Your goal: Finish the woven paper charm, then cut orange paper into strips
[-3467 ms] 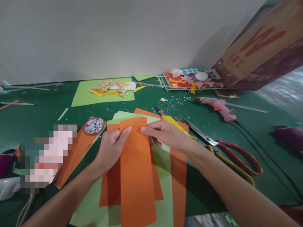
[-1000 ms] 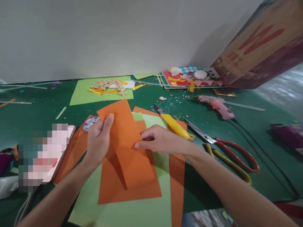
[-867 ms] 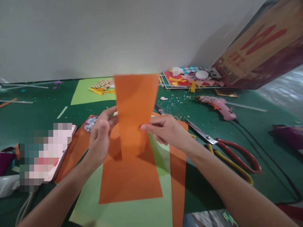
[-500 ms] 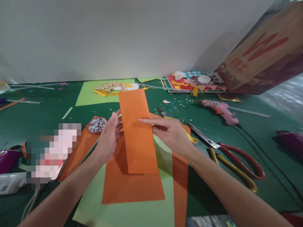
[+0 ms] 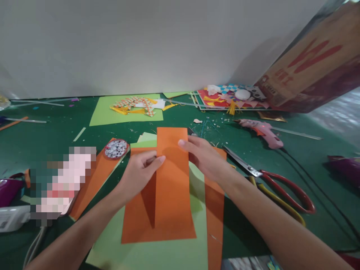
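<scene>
An orange paper strip [image 5: 172, 183] is held up lengthwise in front of me. My left hand [image 5: 140, 168] pinches its left edge, thumb on the front and fingers curled behind. At the upper right edge my right hand [image 5: 206, 153] grips it too, thumb on the face and the other fingers hidden behind the paper. Below lies a wider orange sheet [image 5: 137, 221], resting on a pale green sheet [image 5: 157, 255]. Another orange sheet [image 5: 215, 221] sticks out on the right of the stack.
Scissors [image 5: 253, 170] with red and yellow handles and a pink glue gun [image 5: 261, 131] lie to the right. A round container of googly eyes [image 5: 116, 149] and a blurred-out phone [image 5: 66, 180] are at left. A paper bag [image 5: 315, 60] stands back right.
The orange strip has come down and to the right and now stands straighter. My left hand has moved from behind its edge to a pinch; my right forefinger no longer points across its face.
</scene>
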{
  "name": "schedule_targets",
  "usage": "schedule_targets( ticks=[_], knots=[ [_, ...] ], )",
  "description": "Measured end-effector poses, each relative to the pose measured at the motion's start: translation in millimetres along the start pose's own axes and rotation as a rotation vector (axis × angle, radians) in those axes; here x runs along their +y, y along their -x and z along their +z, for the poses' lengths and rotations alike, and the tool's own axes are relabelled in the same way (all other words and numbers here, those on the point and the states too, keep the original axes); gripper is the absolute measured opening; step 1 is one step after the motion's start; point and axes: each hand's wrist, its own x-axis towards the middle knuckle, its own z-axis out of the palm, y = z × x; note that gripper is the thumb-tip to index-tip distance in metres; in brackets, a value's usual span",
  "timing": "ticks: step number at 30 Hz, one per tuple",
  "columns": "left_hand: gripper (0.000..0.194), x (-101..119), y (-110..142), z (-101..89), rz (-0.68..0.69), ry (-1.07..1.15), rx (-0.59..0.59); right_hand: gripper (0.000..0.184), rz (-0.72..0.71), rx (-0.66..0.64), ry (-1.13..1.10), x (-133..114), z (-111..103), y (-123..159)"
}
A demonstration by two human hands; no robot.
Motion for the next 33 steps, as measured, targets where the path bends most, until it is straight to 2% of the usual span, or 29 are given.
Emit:
schedule_targets(
  ticks=[3, 5, 8, 12, 17, 22, 33],
  knots=[
    [0.043, 0.6, 2.0, 0.9, -0.006, -0.063, -0.054, 0.031, 0.083, 0.055, -0.248, -0.9, 5.6, 2.0],
    [0.043, 0.1, 2.4, 1.3, -0.002, -0.086, -0.049, 0.027, 0.091, 0.072, -0.286, -0.5, 9.5, 2.8],
    [0.041, 0.1, 1.7, 1.7, 0.034, -0.114, 0.026, 0.022, 0.08, 0.078, -0.262, 0.5, 14.6, 4.3],
    [0.041, 1.1, 0.7, 1.8, 0.086, -0.15, 0.136, 0.018, 0.055, 0.107, -0.108, -1.3, 18.4, 7.8],
    [0.039, -0.1, 3.1, 1.9, 0.155, -0.202, 0.222, 0.015, -0.001, 0.086, -0.023, -6.7, 18.4, 10.6],
    [0.039, -2.3, 5.4, 3.3, 0.227, -0.25, 0.224, 0.016, -0.044, 0.1, -0.027, -7.9, 17.3, 11.1],
    [0.039, -3.4, 6.1, 3.4, 0.216, -0.262, 0.189, 0.015, -0.038, 0.102, -0.117, -4.2, 18.2, 10.3]
  ],
)
